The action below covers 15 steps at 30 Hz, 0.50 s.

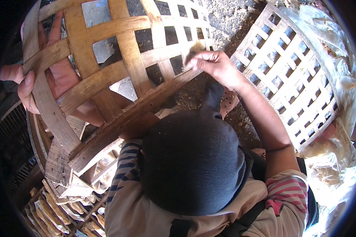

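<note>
A woven bamboo lattice panel with wide flat slats fills the upper left and is held tilted in front of me. Along its lower edge runs a wooden rail. My left hand is partly behind the lattice, with its digits around the panel's left edge strip; the palm shows through the gaps. At the right end of the rail my right hand is closed, thumb and fingers pinched against the panel's edge. Whatever lies between those fingertips is hidden. A dark-clothed rounded form, apparently my raised knee, covers the middle.
Another woven lattice panel leans at the right, with clear plastic sheeting beside it. A rough wooden block stands lower left, above racks of pale slabs. Debris litters the ground; a pink shoe rests there.
</note>
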Each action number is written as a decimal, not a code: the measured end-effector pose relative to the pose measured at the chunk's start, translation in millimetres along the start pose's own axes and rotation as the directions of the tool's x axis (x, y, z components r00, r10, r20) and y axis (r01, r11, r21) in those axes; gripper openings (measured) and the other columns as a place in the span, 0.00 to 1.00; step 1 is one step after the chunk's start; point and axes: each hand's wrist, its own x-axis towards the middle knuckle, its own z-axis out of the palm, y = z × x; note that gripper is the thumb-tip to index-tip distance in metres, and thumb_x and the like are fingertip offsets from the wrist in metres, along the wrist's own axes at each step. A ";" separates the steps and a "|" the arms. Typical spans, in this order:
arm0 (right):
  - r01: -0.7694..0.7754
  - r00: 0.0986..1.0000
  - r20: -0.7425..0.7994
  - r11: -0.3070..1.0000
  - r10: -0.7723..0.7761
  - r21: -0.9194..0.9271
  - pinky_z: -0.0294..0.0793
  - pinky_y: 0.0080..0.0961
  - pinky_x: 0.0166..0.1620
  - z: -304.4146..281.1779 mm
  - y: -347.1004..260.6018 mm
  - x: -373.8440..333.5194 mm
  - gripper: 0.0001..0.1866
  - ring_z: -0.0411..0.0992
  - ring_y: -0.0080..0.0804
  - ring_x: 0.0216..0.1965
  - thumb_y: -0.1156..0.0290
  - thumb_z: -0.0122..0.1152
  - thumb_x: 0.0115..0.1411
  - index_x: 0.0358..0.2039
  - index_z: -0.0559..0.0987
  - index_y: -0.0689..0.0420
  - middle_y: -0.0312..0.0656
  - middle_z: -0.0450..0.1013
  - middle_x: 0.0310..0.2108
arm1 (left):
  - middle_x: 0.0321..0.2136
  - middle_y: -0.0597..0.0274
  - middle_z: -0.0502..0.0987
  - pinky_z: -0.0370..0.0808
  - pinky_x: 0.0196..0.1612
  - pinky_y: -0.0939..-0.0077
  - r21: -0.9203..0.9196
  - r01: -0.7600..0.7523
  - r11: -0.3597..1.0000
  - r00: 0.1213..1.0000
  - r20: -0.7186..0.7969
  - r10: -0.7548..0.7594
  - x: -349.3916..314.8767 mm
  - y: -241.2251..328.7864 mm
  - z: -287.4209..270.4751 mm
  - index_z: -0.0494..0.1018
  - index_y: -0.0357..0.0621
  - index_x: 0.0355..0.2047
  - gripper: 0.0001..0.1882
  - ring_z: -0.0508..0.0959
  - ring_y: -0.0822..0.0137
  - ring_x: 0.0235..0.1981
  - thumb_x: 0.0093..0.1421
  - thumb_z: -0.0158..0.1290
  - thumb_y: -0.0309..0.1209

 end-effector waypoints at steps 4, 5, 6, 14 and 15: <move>-0.236 0.966 -0.168 0.934 0.196 -0.269 0.81 0.33 0.42 -3.4 -6.1 5.8 0.11 0.82 0.36 0.33 0.62 0.62 0.66 0.44 0.86 0.51 0.46 0.82 0.34 | 0.65 0.52 0.45 0.42 0.70 0.21 0.023 -0.003 1.000 1.000 -0.015 0.004 -4.9 8.0 5.6 0.81 0.60 0.30 0.11 0.46 0.46 0.69 0.55 0.56 0.23; -0.237 0.964 -0.225 0.835 0.140 -0.497 0.83 0.37 0.43 -8.7 -8.1 5.4 0.13 0.82 0.37 0.33 0.59 0.61 0.68 0.45 0.85 0.50 0.46 0.83 0.33 | 0.65 0.52 0.45 0.42 0.70 0.21 0.003 -0.008 1.000 1.000 -0.011 0.008 -4.4 0.9 3.2 0.81 0.60 0.30 0.11 0.46 0.47 0.69 0.55 0.56 0.23; -0.242 0.968 -0.201 0.792 0.154 -0.560 0.82 0.35 0.42 -12.3 -10.5 3.4 0.11 0.82 0.35 0.33 0.61 0.62 0.67 0.44 0.86 0.51 0.44 0.83 0.32 | 0.65 0.52 0.44 0.42 0.70 0.22 -0.021 -0.010 1.000 1.000 -0.004 0.010 -4.1 -6.9 1.3 0.81 0.60 0.30 0.11 0.46 0.47 0.69 0.55 0.56 0.23; -0.135 0.987 0.003 0.854 0.158 -0.502 0.77 0.41 0.46 9.4 -17.6 2.1 0.25 0.80 0.47 0.41 0.42 0.66 0.58 0.41 0.87 0.51 0.49 0.82 0.36 | 0.66 0.53 0.42 0.41 0.70 0.22 0.038 -0.034 0.999 0.997 -0.064 0.036 -16.5 -35.3 -23.9 0.81 0.60 0.29 0.10 0.44 0.47 0.70 0.55 0.57 0.24; -0.036 0.999 -0.003 0.879 0.039 -0.475 0.76 0.43 0.43 11.8 -0.1 4.0 0.27 0.80 0.46 0.39 0.40 0.67 0.56 0.39 0.88 0.51 0.49 0.81 0.34 | 0.66 0.53 0.42 0.41 0.70 0.22 0.058 -0.036 0.998 0.995 -0.090 0.041 -22.4 -46.4 -30.2 0.81 0.60 0.29 0.10 0.44 0.47 0.70 0.55 0.57 0.24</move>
